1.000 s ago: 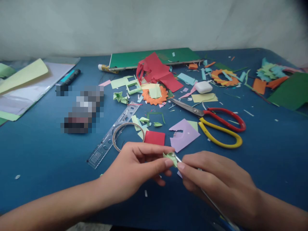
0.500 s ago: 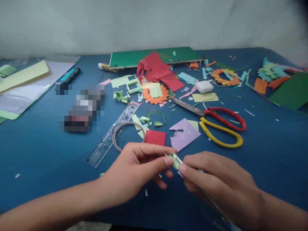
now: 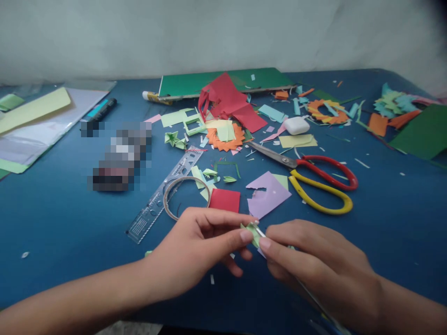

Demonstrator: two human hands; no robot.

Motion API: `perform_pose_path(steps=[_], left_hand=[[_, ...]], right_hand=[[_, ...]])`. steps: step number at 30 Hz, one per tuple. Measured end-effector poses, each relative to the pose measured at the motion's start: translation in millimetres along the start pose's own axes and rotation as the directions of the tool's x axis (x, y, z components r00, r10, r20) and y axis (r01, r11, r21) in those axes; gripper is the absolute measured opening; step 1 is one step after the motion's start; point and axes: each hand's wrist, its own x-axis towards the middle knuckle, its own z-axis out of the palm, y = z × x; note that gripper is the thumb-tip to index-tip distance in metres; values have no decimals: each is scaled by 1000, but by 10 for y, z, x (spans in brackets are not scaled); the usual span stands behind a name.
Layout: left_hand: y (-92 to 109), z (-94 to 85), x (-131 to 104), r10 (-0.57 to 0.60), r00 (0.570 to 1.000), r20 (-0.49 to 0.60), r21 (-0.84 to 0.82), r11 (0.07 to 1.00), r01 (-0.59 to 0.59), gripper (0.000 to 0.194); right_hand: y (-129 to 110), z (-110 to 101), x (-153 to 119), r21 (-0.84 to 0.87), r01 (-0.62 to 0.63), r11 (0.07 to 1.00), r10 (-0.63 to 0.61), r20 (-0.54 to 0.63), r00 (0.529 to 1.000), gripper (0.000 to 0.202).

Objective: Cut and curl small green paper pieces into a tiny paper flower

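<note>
In the head view, the left hand (image 3: 200, 253) pinches a folded light-green paper (image 3: 256, 237) between its nearly closed fingers; the right hand (image 3: 324, 265) has its fingers closed round a thin rod (image 3: 316, 300), tip against that paper. Just beyond lie a tape ring (image 3: 166, 204), red square (image 3: 225, 200), torn purple paper (image 3: 270, 197) and scissors (image 3: 323, 188). Blue counter (image 3: 63, 223) spreads both sides, its near edge below the forearms. A clear sleeve (image 3: 45, 142), far left, holds pale purple paper.
</note>
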Motion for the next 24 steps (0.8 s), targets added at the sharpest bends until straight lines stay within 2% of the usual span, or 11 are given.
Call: perform_pose_path(steps=[3,9,12,14,17,21,24], left_hand=[[-10,-2,-1,-20,1000,2,-5,1000,20,15],[-6,-2,-5,-17,1000,4,-10,1000,17,17],[-2,-6,-6,-22,1000,0,-4,1000,22,16],[-5,-10,-4,-22,1000,4,4,1000,22,17],[-9,-12,-2,-24,1000,4,11,1000,24,18],[-4,-14,-4,-20,999,27,41,999,19,13],[-6,-26,-4,-18,998,68,85,996,12,9]], right_hand=[[12,12,-16,7,-28,1000,28,-10,1000,19],[15,-67,31,30,-2,1000,2,11,1000,16],[27,-77,43,96,-97,991,97,12,995,17],[48,-57,56,144,-182,973,188,-32,982,14],[82,-11,93,237,-229,944,251,-65,966,5],[99,30,135,320,-220,922,251,-60,966,17],[109,41,141,368,-162,915,200,-66,978,22]])
